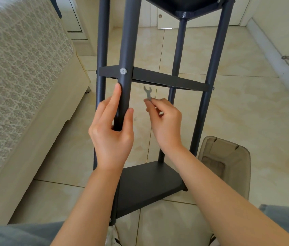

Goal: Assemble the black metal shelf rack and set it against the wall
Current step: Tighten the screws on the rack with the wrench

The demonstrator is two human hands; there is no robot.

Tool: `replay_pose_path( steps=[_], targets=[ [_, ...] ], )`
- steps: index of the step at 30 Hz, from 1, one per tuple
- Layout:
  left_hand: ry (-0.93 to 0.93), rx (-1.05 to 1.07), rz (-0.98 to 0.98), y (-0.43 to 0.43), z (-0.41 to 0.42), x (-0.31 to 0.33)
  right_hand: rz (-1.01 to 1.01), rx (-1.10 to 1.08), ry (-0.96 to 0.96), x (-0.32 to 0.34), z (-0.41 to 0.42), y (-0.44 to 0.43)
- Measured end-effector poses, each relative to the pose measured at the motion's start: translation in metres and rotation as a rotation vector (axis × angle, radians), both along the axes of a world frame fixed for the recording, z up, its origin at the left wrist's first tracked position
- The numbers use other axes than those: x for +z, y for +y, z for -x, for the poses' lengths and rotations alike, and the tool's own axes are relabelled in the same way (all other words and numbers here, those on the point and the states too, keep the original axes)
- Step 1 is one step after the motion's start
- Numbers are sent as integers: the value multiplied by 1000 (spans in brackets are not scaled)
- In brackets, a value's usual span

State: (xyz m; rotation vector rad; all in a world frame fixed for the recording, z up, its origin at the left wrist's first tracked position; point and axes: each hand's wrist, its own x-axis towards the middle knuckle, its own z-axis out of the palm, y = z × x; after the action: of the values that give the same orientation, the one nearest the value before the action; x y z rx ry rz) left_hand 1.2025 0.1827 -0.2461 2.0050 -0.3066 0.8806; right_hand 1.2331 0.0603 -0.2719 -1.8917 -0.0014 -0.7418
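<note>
View from above, looking down at a person's two bare arms reaching forward to a black metal shelf rack [157, 79]. The rack stands upright on a floor [246, 107] of glossy beige tiles, right in front of the person and well apart from the pale wall [285, 29] on the right.

The rack has four round uprights and three flat shelves in view: a bottom shelf [149, 183] near the floor, a middle shelf [175, 81] and a top shelf [184, 6] cut off by the upper edge.

The left hand [111, 132] grips the nearest pole [125, 41] just below the middle shelf. Its thumb lies on the right side of the pole, its forefinger stretches up the left side, and the other fingers curl round behind. A silver bolt [123, 71] sits in this pole where the middle shelf meets it, a little above the fingertip.

The right hand [165, 121] is held just to the right of that pole, inside the frame. Its thumb and forefinger are pressed together, pinching the lower end of a small flat grey wrench [148, 94]. The wrench stands upright with its open jaw upward, just under the front edge of the middle shelf and apparently not touching it.

On the left is a bed [15, 77] with a cream base and a lace-patterned cover. On the right, beside the bottom shelf, a smoky see-through plastic bin [229, 162] stands on the floor, partly hidden by the right forearm. Grey-blue trouser legs show along the lower edge.
</note>
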Motion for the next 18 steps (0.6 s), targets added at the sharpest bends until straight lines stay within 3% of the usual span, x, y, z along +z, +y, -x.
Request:
replay_pose_path(
  steps=[11, 18],
  targets=[
    [8, -19, 25, -4, 7, 0, -54, -110, 165, 16, 37, -67],
    [8, -64, 41, -8, 11, 3, 20, 60, 583, 66, 34, -110]
  ],
)
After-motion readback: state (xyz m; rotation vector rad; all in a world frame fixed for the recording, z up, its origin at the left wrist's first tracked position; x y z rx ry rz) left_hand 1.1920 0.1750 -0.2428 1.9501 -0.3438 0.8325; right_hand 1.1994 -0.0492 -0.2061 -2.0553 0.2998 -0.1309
